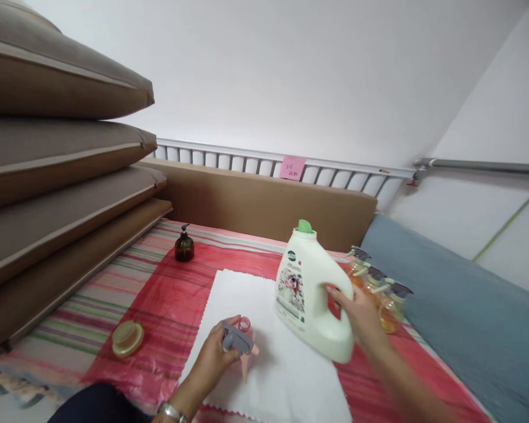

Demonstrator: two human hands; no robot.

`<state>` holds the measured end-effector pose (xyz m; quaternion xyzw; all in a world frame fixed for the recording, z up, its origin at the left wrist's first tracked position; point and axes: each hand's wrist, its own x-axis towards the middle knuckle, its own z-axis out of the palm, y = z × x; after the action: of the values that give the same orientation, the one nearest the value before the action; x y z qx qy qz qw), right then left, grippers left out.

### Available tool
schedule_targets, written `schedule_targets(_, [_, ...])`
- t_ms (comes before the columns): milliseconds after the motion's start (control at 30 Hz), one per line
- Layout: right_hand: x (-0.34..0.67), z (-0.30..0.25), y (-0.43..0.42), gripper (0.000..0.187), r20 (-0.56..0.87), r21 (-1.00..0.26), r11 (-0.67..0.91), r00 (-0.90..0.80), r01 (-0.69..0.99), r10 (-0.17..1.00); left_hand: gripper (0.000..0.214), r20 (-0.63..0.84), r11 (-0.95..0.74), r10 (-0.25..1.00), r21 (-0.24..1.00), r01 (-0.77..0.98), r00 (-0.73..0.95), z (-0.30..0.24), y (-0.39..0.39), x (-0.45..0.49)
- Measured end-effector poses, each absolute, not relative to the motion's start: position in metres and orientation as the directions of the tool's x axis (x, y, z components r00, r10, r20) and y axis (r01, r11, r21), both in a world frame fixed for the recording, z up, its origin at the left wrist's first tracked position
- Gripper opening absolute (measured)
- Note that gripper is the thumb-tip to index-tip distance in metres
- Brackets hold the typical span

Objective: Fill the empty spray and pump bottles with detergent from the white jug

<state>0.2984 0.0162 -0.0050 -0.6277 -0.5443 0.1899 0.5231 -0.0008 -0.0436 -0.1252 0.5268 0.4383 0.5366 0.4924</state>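
Right hand (359,311): fingers wrapped around the handle of 1 pale green detergent jug (312,288). Jug located right of centre, over the far right part of a white scalloped-edged sheet (286,390); printed label on its side, bright green spout piece (304,226) at the mouth. Whether its base touches the sheet: cannot tell.

Left hand (216,349): fingers and thumb closed on 1 grey trigger spray head (237,341) with pink parts, located over the sheet, left of the jug. A pink ring (249,324) shows just beside the grey body; whether the 2 are joined cannot be told. 1 silver-coloured band (171,410) at the left wrist.

Beneath the sheet: translucent red plastic (158,305), itself on striped cloth (77,317).

Also on the red plastic: 1 dark amber pump bottle (184,249), upright, far left; 1 round yellowish container (127,339), near left.

Beyond the right hand: 3 clear pump bottles (390,314) with orange-yellow contents, in a row.

Behind: brown padded panel (264,202); white radiator (211,158) bearing 1 pink handwritten note (293,168).
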Motion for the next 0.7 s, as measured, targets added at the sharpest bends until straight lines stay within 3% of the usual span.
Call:
schedule_targets(200, [0.268,-0.064,0.075,0.028,0.340,-0.885,0.115,0.458,0.451,0.821,0.059,0.133,-0.132,0.991,0.991,-0.013,0.035,-0.129,-0.042,-0.002])
schedule_targets(400, [0.264,-0.098,0.096,0.024,0.265,-0.896,0.035,0.470,0.443,0.842,0.059,0.114,-0.113,0.990,0.993,-0.017,0.082,-0.129,-0.043,-0.002])
schedule_targets(500, [0.274,-0.095,0.093,0.029,0.251,-0.902,0.051,0.425,0.428,0.870,0.060,0.095,-0.090,0.989,0.995,-0.050,0.115,-0.127,-0.043,-0.002])
schedule_targets(633, [0.275,-0.083,0.057,0.057,0.315,-0.904,0.138,0.411,0.405,0.855,0.062,0.086,-0.077,0.987,0.995,-0.069,0.133,-0.125,-0.042,-0.002])
schedule_targets(700, [0.264,-0.080,0.024,0.056,0.319,-0.914,0.175,0.382,0.366,0.867,0.062,0.083,-0.077,0.988,0.995,-0.056,0.130,-0.125,-0.042,-0.002])
